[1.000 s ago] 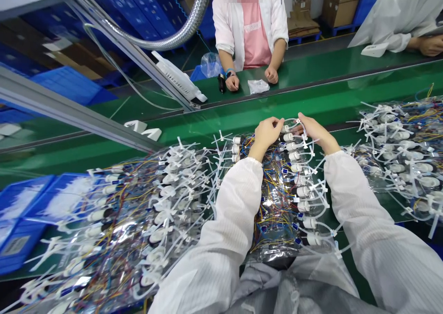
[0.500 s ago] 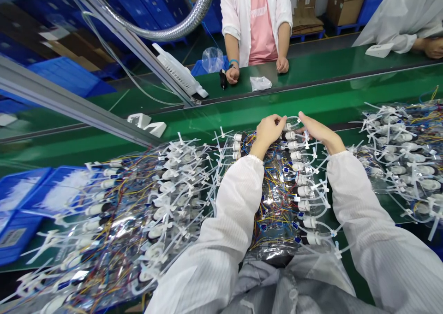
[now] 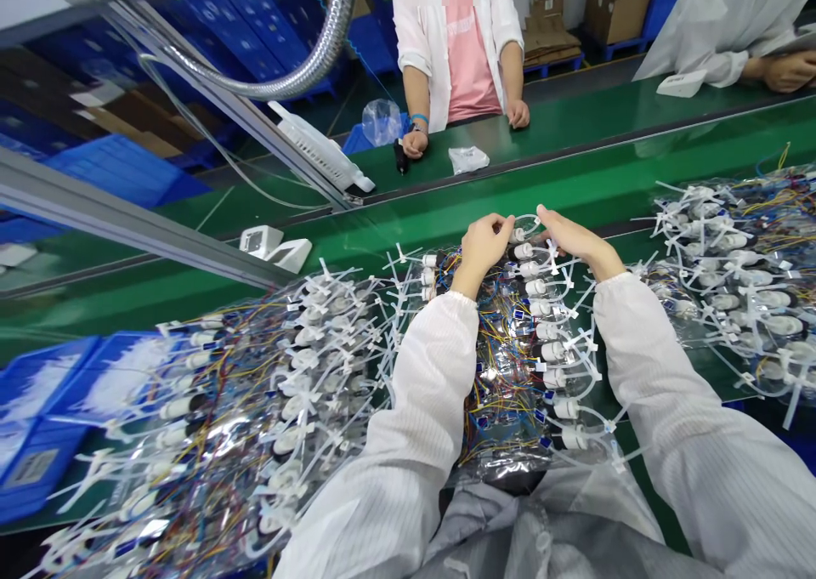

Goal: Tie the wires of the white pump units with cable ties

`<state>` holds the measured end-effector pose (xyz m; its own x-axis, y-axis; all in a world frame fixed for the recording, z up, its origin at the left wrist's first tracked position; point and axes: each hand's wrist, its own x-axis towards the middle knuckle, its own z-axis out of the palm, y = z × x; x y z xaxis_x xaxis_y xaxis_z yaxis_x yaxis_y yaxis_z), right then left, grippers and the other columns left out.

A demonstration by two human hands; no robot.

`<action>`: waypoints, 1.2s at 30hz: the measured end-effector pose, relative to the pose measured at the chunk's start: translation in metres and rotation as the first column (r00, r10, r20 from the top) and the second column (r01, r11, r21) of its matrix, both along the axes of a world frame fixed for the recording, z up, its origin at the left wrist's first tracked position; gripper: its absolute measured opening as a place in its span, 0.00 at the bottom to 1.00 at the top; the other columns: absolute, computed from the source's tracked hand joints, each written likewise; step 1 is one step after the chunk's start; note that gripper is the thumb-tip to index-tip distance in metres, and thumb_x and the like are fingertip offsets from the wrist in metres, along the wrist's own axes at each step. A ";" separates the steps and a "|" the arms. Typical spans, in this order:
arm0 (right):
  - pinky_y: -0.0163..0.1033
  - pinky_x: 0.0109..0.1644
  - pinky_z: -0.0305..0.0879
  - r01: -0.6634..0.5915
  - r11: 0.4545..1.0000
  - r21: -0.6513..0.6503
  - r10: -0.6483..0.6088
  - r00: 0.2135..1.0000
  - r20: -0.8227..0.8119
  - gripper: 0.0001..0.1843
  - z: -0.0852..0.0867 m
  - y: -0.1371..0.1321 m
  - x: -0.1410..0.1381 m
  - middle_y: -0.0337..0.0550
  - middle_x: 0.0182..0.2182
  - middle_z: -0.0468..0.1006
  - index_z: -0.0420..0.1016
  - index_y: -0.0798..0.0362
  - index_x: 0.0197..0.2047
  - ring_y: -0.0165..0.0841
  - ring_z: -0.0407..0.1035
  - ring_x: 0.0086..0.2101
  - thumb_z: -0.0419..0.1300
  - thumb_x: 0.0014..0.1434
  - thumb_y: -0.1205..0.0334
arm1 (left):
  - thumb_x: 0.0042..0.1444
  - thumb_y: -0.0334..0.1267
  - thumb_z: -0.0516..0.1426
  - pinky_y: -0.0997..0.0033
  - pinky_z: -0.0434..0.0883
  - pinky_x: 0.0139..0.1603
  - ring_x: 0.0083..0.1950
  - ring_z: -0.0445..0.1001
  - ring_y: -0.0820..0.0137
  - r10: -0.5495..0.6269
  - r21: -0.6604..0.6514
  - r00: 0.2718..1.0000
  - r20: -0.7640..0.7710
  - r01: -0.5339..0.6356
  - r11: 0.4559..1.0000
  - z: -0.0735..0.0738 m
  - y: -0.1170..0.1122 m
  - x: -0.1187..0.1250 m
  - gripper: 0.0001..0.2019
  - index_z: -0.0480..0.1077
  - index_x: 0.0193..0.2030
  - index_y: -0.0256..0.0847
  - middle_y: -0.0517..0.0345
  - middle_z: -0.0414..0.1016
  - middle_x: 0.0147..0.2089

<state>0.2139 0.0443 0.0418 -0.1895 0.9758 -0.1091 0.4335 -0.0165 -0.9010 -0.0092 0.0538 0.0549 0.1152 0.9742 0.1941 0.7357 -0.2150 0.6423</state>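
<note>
Both my hands meet at the far end of a row of small white-and-black motor-like cylinders (image 3: 553,352) with whitish tubes and coloured wires (image 3: 503,324), laid on clear plastic. My left hand (image 3: 485,246) has its fingers curled and pinched at one end of a short, arched whitish tube (image 3: 526,217), beside the farthest cylinder. At the tube's other end, my right hand (image 3: 572,237) has its index finger raised against it, with a small white tab there. The right thumb and other fingers are partly hidden behind the tubes.
More wired cylinders with tubes lie left (image 3: 306,358) and right (image 3: 733,264). Blue bins (image 3: 31,468) holding white pieces stand far left. A metal post (image 3: 210,128) slants across the left. Across the green conveyor (image 3: 414,213), a person in a white coat (image 3: 414,35) rests both hands.
The view has shifted slightly, so most things appear a little farther left. My hands keep nearly the same pose around the tube.
</note>
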 end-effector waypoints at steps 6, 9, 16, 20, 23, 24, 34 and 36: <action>0.45 0.37 0.72 0.077 0.997 -0.032 -0.080 0.988 -0.131 0.50 -0.003 0.002 -0.006 0.52 0.43 0.86 0.78 0.50 0.67 0.42 0.77 0.35 0.55 0.64 0.15 | 0.75 0.56 0.55 0.63 0.73 0.53 0.52 0.83 0.58 -0.013 -0.018 1.000 -0.015 0.013 1.000 0.002 0.000 -0.001 0.20 0.83 0.43 0.48 0.54 0.90 0.49; 0.45 0.35 0.71 0.113 0.993 -0.040 -0.118 0.978 -0.173 0.50 -0.001 0.002 -0.006 0.51 0.40 0.86 0.77 0.49 0.67 0.40 0.75 0.31 0.59 0.62 0.16 | 0.75 0.56 0.55 0.63 0.74 0.54 0.53 0.84 0.58 -0.011 -0.029 1.000 -0.013 0.010 1.000 0.004 0.000 -0.001 0.20 0.83 0.44 0.48 0.54 0.90 0.50; 0.40 0.28 0.64 0.044 0.994 -0.096 -0.062 0.981 -0.185 0.44 0.001 -0.003 -0.011 0.46 0.36 0.84 0.80 0.48 0.60 0.36 0.73 0.28 0.60 0.63 0.16 | 0.75 0.56 0.55 0.64 0.74 0.54 0.53 0.84 0.58 -0.022 -0.015 1.000 -0.010 0.022 1.000 0.006 0.000 -0.003 0.20 0.83 0.44 0.48 0.55 0.90 0.50; 0.40 0.31 0.69 0.078 0.996 -0.047 -0.085 0.984 -0.154 0.43 0.001 -0.004 -0.016 0.48 0.41 0.85 0.78 0.49 0.63 0.35 0.76 0.30 0.63 0.64 0.21 | 0.75 0.55 0.55 0.64 0.74 0.54 0.53 0.84 0.59 -0.023 -0.007 1.000 0.011 0.023 1.000 0.006 0.000 -0.003 0.20 0.83 0.45 0.48 0.55 0.90 0.50; 0.41 0.32 0.72 0.086 0.992 -0.096 -0.105 0.969 -0.222 0.43 0.001 -0.003 -0.018 0.52 0.47 0.85 0.76 0.49 0.65 0.37 0.79 0.32 0.62 0.65 0.21 | 0.75 0.55 0.56 0.63 0.73 0.53 0.52 0.84 0.59 -0.020 0.005 1.000 0.023 0.020 1.000 0.007 0.000 -0.004 0.19 0.83 0.44 0.48 0.55 0.90 0.49; 0.42 0.31 0.73 0.095 0.987 -0.132 -0.127 0.957 -0.262 0.43 0.001 -0.001 -0.018 0.52 0.49 0.85 0.75 0.48 0.65 0.38 0.80 0.31 0.61 0.65 0.21 | 0.75 0.55 0.56 0.63 0.73 0.53 0.52 0.84 0.59 -0.018 0.003 1.000 0.022 0.018 1.000 0.007 -0.001 -0.004 0.19 0.83 0.44 0.48 0.55 0.90 0.49; 0.42 0.34 0.74 0.321 0.947 -0.023 -0.307 0.878 -0.368 0.24 -0.033 0.024 -0.005 0.46 0.34 0.84 0.80 0.51 0.41 0.35 0.74 0.29 0.73 0.58 0.39 | 0.75 0.55 0.55 0.63 0.73 0.53 0.51 0.83 0.59 0.014 0.011 0.999 0.051 -0.015 1.000 0.016 -0.004 -0.006 0.19 0.82 0.42 0.47 0.55 0.90 0.47; 0.44 0.42 0.78 0.209 0.977 0.046 -0.181 0.921 -0.346 0.21 -0.038 0.021 -0.007 0.46 0.36 0.86 0.83 0.52 0.39 0.37 0.77 0.34 0.79 0.50 0.46 | 0.75 0.55 0.55 0.63 0.73 0.53 0.51 0.83 0.60 0.013 0.012 0.999 0.052 -0.014 1.000 0.016 -0.004 -0.006 0.19 0.82 0.42 0.47 0.56 0.89 0.47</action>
<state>0.2069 0.0655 0.0043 -0.0062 0.9999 0.0083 0.0988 0.0088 -0.9951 -0.0155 0.0502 0.0712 0.0913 0.9730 0.2118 0.7042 -0.2135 0.6771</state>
